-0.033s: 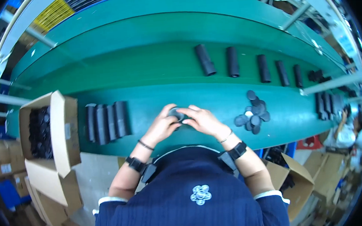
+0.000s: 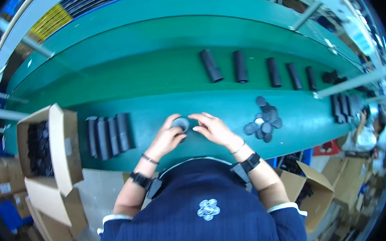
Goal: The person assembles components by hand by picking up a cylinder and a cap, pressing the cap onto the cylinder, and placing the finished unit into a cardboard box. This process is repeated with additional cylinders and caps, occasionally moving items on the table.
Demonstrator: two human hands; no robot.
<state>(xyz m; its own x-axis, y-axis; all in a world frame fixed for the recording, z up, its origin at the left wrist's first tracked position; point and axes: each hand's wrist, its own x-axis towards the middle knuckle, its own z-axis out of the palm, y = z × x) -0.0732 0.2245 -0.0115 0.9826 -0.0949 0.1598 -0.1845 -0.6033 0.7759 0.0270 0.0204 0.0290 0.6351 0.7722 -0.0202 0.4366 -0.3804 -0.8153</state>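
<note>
In front of my body, my left hand (image 2: 167, 137) curls its fingers round a short, dark cylinder (image 2: 182, 123). I see the cylinder end-on, with a pale grey round top inside a dark rim; its lower part is hidden. My right hand (image 2: 214, 129) is just right of it, thumb and fingers apart, with nothing visible between them and a narrow gap to the cylinder. A loose pile of flat black discs (image 2: 268, 117) lies on the green bench (image 2: 204, 144) to the right. Several black tubes (image 2: 111, 136) lie side by side on the left.
An open cardboard box (image 2: 65, 144) full of small black parts stands at the left edge. More black tubes (image 2: 241, 67) lie spaced along the far green strip. At the far right, another person's arm (image 2: 361, 125) shows near further tubes. An open carton (image 2: 319, 192) stands below the bench's right side.
My right hand has come off the cylinder and a gap has opened between them. My left hand keeps hold of it. The whole view has shifted slightly.
</note>
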